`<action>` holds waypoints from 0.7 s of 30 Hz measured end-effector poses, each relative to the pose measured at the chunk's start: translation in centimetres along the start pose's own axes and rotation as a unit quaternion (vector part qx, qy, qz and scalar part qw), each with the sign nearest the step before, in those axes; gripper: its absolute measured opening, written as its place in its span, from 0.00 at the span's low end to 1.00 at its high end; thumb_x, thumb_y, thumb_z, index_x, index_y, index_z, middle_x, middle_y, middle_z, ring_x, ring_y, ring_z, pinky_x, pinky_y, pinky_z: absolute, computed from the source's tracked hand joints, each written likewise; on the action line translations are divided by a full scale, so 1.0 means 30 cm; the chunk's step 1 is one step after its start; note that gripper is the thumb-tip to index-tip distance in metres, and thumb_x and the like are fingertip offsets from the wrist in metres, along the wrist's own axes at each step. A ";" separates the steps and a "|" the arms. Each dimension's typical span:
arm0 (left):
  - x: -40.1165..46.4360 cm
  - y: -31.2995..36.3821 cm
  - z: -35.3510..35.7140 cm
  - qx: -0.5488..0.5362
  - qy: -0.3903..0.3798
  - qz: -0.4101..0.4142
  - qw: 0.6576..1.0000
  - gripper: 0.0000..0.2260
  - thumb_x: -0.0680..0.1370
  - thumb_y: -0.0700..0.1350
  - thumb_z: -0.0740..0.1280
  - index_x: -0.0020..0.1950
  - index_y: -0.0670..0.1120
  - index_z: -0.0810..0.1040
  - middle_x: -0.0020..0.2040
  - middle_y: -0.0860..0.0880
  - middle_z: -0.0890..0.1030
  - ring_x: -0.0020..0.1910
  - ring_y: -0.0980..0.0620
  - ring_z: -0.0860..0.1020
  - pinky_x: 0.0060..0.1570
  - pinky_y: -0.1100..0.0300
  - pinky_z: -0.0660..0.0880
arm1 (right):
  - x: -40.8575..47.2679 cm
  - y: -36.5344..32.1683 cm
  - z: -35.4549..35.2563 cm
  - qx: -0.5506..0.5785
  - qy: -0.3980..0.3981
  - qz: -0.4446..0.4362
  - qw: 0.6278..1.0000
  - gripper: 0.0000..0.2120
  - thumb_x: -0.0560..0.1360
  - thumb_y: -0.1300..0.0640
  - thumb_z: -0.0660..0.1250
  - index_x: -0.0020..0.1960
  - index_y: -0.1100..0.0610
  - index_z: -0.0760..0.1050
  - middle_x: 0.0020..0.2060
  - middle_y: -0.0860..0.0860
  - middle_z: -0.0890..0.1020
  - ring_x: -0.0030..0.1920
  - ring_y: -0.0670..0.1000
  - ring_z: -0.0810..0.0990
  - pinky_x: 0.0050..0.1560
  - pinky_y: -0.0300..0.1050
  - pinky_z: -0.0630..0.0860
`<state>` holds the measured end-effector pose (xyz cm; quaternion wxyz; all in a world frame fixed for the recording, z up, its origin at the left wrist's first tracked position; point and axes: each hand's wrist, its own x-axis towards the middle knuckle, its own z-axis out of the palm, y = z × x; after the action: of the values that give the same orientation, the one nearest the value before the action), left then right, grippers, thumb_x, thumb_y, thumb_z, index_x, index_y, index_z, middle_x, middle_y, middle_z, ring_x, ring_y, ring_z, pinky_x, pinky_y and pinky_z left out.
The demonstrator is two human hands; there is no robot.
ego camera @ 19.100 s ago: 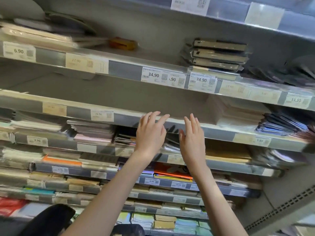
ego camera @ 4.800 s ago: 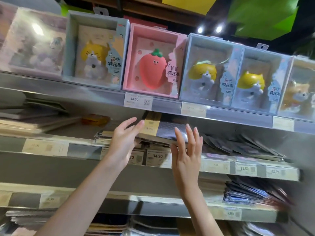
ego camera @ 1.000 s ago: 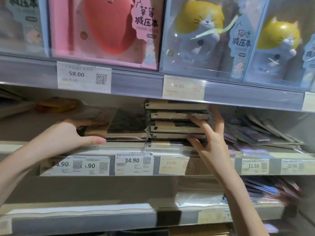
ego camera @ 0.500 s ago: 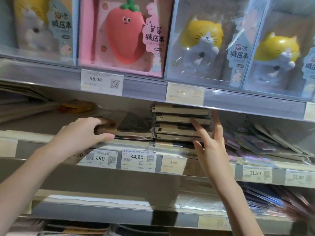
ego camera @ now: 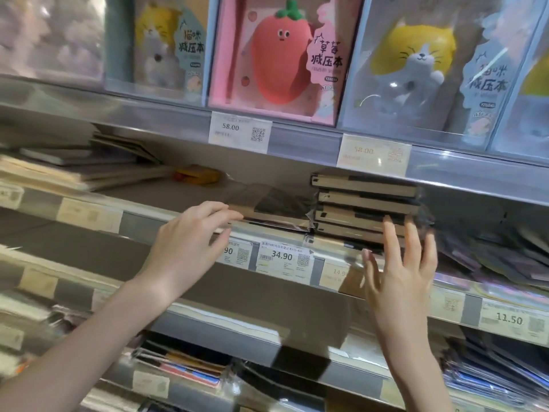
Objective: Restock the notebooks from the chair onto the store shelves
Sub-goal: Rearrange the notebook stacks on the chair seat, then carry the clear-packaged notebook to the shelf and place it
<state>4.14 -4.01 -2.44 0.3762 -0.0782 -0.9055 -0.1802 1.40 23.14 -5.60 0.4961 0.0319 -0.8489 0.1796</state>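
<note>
Notebooks fill the middle shelf [ego camera: 178,230], and two lots of them matter. A stack of notebooks [ego camera: 364,209] lies flat at about 1 o'clock from the frame's centre, four or five high, each with a dark cover and cream page edges facing out; their long edges run left to right along the shelf, and the stack sits a little ragged. Just beside it at its 9 o'clock lies a flat notebook [ego camera: 267,208], tan and dark, in glossy clear wrap that is crinkled at its right edge, its long axis also running along the shelf lip.

The left hand [ego camera: 190,245] reaches in with fingers loosely bent, fingertips [ego camera: 231,217] at the flat notebook's near left corner; whether they touch it I cannot tell. It grasps nothing. The right hand [ego camera: 401,272] is spread, fingers straight and pointing up, in front of the stack's lower right end, gripping nothing.

White price tags [ego camera: 283,258] sit in the shelf's clear plastic strip. On the shelf above, at 12 o'clock, stands a pink boxed strawberry notebook [ego camera: 276,58], with a boxed cat notebook [ego camera: 416,63] to its right, both behind shiny clear windows.
</note>
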 end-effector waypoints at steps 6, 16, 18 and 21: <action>-0.070 -0.027 -0.020 -0.001 -0.012 0.012 1.000 0.14 0.78 0.49 0.61 0.63 0.60 0.73 0.61 0.61 0.74 0.60 0.59 0.72 0.53 0.58 0.71 | -0.071 -0.107 0.026 0.063 -0.020 -0.030 0.997 0.24 0.76 0.56 0.61 0.71 0.56 0.63 0.73 0.57 0.61 0.74 0.56 0.52 0.71 0.66 0.52; -0.195 -0.264 -0.044 -0.034 -0.044 0.048 0.997 0.15 0.78 0.52 0.61 0.64 0.61 0.72 0.61 0.61 0.73 0.61 0.60 0.70 0.51 0.64 0.68 | -0.231 -0.374 0.094 0.036 -0.064 -0.072 0.995 0.22 0.75 0.59 0.60 0.68 0.59 0.66 0.71 0.60 0.65 0.73 0.59 0.60 0.70 0.65 0.56; -0.246 -0.342 -0.062 -0.049 -0.060 0.050 0.996 0.15 0.78 0.52 0.61 0.65 0.59 0.72 0.61 0.60 0.73 0.61 0.59 0.70 0.52 0.61 0.70 | -0.307 -0.446 0.109 0.014 -0.071 -0.071 0.995 0.22 0.75 0.59 0.61 0.68 0.60 0.67 0.70 0.60 0.67 0.72 0.59 0.62 0.70 0.65 0.57; -0.351 -0.478 -0.088 -0.077 -0.088 0.048 0.992 0.15 0.78 0.54 0.58 0.65 0.58 0.72 0.61 0.60 0.72 0.61 0.59 0.70 0.52 0.60 0.72 | -0.452 -0.558 0.144 0.001 -0.100 -0.056 0.993 0.22 0.76 0.60 0.63 0.69 0.59 0.66 0.70 0.59 0.67 0.72 0.59 0.62 0.70 0.64 0.56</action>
<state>9.31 -18.31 -12.02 0.2966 -0.1662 -0.9135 -0.2236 8.56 4.36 -14.51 0.4179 0.0974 -0.8910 0.1479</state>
